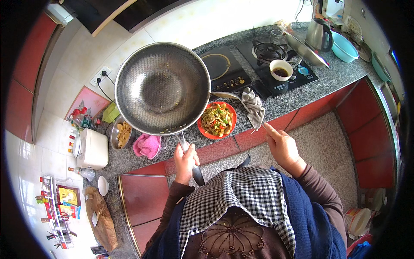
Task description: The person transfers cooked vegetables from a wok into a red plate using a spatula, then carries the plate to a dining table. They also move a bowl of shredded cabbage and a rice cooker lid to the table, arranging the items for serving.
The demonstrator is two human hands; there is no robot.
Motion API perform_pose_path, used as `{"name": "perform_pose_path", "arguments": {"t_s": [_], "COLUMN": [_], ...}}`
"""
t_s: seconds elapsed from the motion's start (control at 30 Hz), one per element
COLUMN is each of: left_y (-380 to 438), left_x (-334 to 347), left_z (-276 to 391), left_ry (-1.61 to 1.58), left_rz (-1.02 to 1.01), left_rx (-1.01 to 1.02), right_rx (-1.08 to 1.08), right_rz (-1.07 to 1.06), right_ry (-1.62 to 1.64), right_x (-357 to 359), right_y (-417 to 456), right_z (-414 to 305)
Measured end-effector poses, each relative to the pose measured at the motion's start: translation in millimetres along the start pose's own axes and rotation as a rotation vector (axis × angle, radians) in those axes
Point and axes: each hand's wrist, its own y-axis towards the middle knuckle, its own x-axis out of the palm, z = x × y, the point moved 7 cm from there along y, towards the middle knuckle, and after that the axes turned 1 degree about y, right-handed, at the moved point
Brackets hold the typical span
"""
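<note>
My left hand (pixel 185 162) grips the handle of a stainless-steel wok (pixel 161 89) with a honeycomb-patterned inside. The wok is raised over the counter, and small bits of food cling inside it. In my right hand (pixel 282 146) is the handle end of a metal spatula (pixel 226 95); its head reaches to the wok's right rim. Part of the spatula's handle is hard to make out against a crumpled grey cloth (pixel 253 105) at the counter edge. Just right of the wok, an orange-red plate (pixel 201 132) bears a stir-fried dish (pixel 218 119) with green and red pieces.
An induction cooktop (pixel 228 76) and a gas burner (pixel 269 50) line the back. A bowl of dark liquid (pixel 280 70), a leaning metal lid (pixel 304 48) and a kettle (pixel 318 35) stand right. Leftward are a metal bowl (pixel 114 137), a pink cloth (pixel 147 145) and a wooden chopping board (pixel 100 220).
</note>
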Motion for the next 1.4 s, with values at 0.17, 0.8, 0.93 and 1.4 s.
{"name": "perform_pose_path", "arguments": {"t_s": [0.17,0.8,0.93,1.4], "left_y": [-4,-16,-19,-51], "left_x": [-1,-4,-5,25], "left_z": [-3,-1,-2,9], "left_ry": [-0.043,-0.165,-0.186,-0.183], "left_rz": [0.010,-0.004,-0.055,-0.182], "left_rx": [-0.041,-0.137,-0.164,-0.343], "right_rx": [-0.070,-0.239,-0.482,-0.874], "right_rz": [-0.097,0.005,0.066,0.154], "right_ry": [0.013,0.165,-0.079,-0.194], "right_x": [8,-42,-51,15], "right_y": [-16,-4,54,237], "right_z": [1,-32,-69,-104]}}
